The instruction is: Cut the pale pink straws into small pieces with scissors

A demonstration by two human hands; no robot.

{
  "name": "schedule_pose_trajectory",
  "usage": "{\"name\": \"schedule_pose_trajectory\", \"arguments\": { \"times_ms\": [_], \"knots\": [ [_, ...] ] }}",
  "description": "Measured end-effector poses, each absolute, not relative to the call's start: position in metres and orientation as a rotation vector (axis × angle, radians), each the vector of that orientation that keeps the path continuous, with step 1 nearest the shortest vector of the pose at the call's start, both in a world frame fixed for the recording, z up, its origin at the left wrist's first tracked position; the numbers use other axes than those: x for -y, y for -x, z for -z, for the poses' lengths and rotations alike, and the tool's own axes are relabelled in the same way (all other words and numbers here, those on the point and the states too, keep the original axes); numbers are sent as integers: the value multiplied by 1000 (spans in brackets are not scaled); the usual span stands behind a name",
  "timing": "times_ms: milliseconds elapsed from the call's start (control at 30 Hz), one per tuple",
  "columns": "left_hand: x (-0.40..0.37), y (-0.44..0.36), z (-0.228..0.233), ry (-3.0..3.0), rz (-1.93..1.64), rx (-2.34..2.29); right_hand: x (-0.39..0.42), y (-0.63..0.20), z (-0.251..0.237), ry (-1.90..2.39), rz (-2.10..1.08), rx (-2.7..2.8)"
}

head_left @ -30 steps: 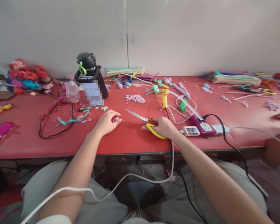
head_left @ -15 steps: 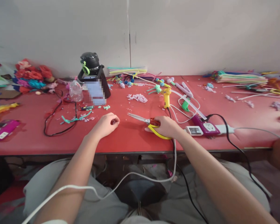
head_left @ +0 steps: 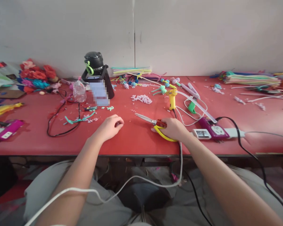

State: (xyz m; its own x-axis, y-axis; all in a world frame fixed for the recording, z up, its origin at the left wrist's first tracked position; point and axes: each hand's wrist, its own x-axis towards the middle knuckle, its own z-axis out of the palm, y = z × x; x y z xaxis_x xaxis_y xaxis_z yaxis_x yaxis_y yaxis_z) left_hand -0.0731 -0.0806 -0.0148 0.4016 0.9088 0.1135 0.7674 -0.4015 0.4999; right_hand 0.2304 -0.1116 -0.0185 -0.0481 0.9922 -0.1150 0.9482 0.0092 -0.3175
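Not much has shifted since a second ago: my right hand still has its grip clamped on the scissors, flat on the tabletop. Left hand sits left of the scissors, curled shut over a tiny piece. I'd lift the blades clear before snipping.

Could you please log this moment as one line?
left hand: curled on red table | right hand: grips yellow-handled scissors, blades shut

My red table carries scissors, a yellow glue gun, a power strip, pipe-cleaner bundles, a black bottle and purple scraps.
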Motion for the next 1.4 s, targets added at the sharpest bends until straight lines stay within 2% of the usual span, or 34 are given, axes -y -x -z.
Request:
{"name": "schedule_pose_trajectory", "arguments": {
  "times_ms": [667, 800, 967, 1200, 1400],
  "knots": [
    [84, 72, 14, -2274, -546, -1447, 112, -230, 20, 2116, -448, 2125],
    [78, 68, 11, -2245, -664, -1463, 112, -228, 17, 2102, -473, 2124],
    [27, 53, 8, -2301, -871, -1507, 111, -227, 17, 2069, -459, 2145],
    [-70, 17, 16, -2262, -662, -1663, 110, -226, 17, 2061, -460, 2138],
    [-97, -3, 26, -2265, -587, -1674, 109, -228, 19, 2038, -457, 2125]
  ]
}}
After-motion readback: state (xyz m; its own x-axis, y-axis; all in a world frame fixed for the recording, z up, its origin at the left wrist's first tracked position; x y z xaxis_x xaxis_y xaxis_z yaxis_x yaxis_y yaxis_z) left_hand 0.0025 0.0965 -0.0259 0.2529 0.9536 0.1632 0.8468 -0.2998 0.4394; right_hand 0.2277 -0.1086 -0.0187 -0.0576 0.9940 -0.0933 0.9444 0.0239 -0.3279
